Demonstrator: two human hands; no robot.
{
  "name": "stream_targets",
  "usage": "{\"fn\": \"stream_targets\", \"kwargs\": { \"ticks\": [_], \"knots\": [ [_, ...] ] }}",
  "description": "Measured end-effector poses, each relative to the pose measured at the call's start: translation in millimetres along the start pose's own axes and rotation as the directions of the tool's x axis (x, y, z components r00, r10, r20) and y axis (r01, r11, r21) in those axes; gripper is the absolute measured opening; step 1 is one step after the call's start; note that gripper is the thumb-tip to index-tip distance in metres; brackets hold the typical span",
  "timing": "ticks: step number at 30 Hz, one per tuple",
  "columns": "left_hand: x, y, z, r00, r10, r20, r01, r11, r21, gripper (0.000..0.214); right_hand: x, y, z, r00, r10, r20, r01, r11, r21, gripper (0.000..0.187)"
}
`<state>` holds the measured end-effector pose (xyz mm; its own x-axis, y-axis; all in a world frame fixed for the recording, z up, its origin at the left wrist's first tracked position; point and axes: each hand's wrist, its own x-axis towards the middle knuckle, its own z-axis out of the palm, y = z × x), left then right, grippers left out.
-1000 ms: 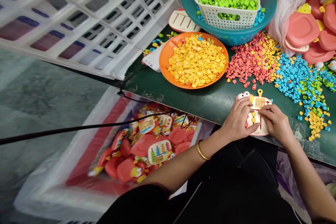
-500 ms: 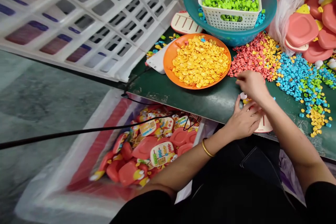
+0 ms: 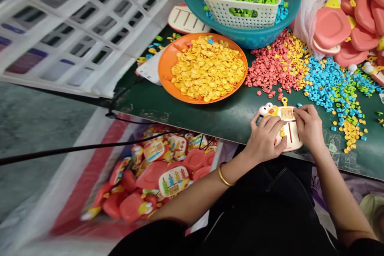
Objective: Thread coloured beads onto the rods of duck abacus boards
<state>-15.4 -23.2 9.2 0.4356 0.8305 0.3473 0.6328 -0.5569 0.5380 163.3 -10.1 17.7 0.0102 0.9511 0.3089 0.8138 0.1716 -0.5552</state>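
Observation:
A cream toy board (image 3: 295, 140) with slots, a small picture window and a yellow duck head (image 3: 271, 110) with bulging white eyes lies at the table's front edge. My left hand (image 3: 265, 138) is curled over its left side, fingers resting on its face and covering part of it. Small yellow pieces (image 3: 282, 131) show beside those fingertips. At the board's upper right edge, the fingers of my right hand (image 3: 310, 126) are pressed together; whatever they pinch is hidden. Just above the board lies a yellow ring-ended tab (image 3: 284, 101).
An orange plate (image 3: 168, 82) holds yellow discs. Behind it, a white basket (image 3: 243, 12) of green pieces stands in a teal basin (image 3: 291, 0). Loose red pieces (image 3: 267, 66) and blue pieces (image 3: 322, 80) spread rightward. Finished-looking toys (image 3: 174, 180) fill a lined box below; a white crate (image 3: 75, 28) leans left.
My right hand has come down from beside the red pieces to the board's right edge. My left hand has shifted, uncovering more of the board. The whole view has moved slightly.

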Motion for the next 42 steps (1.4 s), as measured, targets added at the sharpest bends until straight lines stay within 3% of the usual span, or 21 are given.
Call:
{"fn": "stream_targets", "kwargs": {
  "ticks": [4, 6, 9, 12, 15, 17, 22, 26, 28, 34, 36, 39, 42],
  "knots": [
    [-3.6, -3.6, -0.7, 0.998, 0.015, -0.062, -0.017, 0.999, -0.031, 0.031, -25.9, -9.8, 3.1, 0.993, -0.121, -0.014, 0.121, 0.993, 0.006, 0.029],
    [-4.1, -6.2, -1.2, 0.997, 0.026, -0.071, -0.029, 0.999, -0.036, 0.028, -24.5, -12.5, 4.3, 0.991, -0.135, 0.006, 0.134, 0.988, 0.081, 0.031],
    [-3.2, -9.7, -2.3, 0.998, 0.023, -0.062, -0.025, 0.999, -0.035, 0.028, 6.0, -2.3, -1.2, 0.999, -0.029, -0.028, 0.032, 0.993, 0.110, 0.028],
    [-0.2, -11.2, -4.6, 0.999, 0.052, 0.001, -0.052, 0.998, -0.026, 0.038, 48.5, 23.3, -10.7, 0.982, 0.126, -0.137, -0.140, 0.986, -0.091, 0.023],
    [3.3, -11.1, -8.0, 0.990, 0.102, 0.100, -0.097, 0.994, -0.057, 0.043, 69.5, 48.4, -16.7, 0.991, 0.125, -0.035, -0.130, 0.956, -0.264, 0.023],
    [4.5, -11.3, -9.6, 0.986, 0.113, 0.125, -0.100, 0.989, -0.105, 0.044, 66.6, 58.5, -20.4, 0.996, 0.090, 0.029, -0.078, 0.955, -0.285, 0.025],
    [2.7, -13.2, -8.5, 0.991, 0.073, 0.108, -0.059, 0.990, -0.127, 0.047, 44.6, 52.4, -25.5, 0.999, 0.037, -0.033, -0.044, 0.974, -0.224, 0.026],
    [1.1, -13.3, -6.3, 0.992, 0.046, 0.114, -0.038, 0.997, -0.071, 0.052, 45.1, 32.2, -16.8, 0.984, -0.067, 0.165, 0.081, 0.993, -0.082, 0.022],
    [1.1, -13.2, -5.6, 0.993, 0.046, 0.107, -0.040, 0.997, -0.065, 0.053, 45.0, 27.6, -16.1, 0.970, -0.060, 0.235, 0.070, 0.997, -0.034, 0.022],
    [2.2, -12.9, -3.7, 0.989, 0.091, 0.118, -0.089, 0.996, -0.027, 0.054, 26.9, 26.2, -24.9, 0.991, 0.125, 0.053, -0.132, 0.979, 0.156, 0.022],
    [1.8, -12.3, -2.8, 0.992, 0.065, 0.112, -0.062, 0.998, -0.029, 0.053, 24.3, 24.7, -21.3, 0.991, 0.133, 0.015, -0.134, 0.985, 0.112, 0.023],
    [1.0, -11.4, -1.7, 0.996, 0.016, 0.086, -0.011, 0.998, -0.058, 0.047, 24.3, 24.3, -14.8, 0.994, 0.086, 0.060, -0.086, 0.996, -0.004, 0.024],
    [1.1, -11.2, -1.5, 0.998, 0.007, 0.068, -0.002, 0.997, -0.081, 0.044, 23.7, 23.5, -14.8, 0.992, 0.087, 0.089, -0.086, 0.996, -0.012, 0.025]
  ]
}}
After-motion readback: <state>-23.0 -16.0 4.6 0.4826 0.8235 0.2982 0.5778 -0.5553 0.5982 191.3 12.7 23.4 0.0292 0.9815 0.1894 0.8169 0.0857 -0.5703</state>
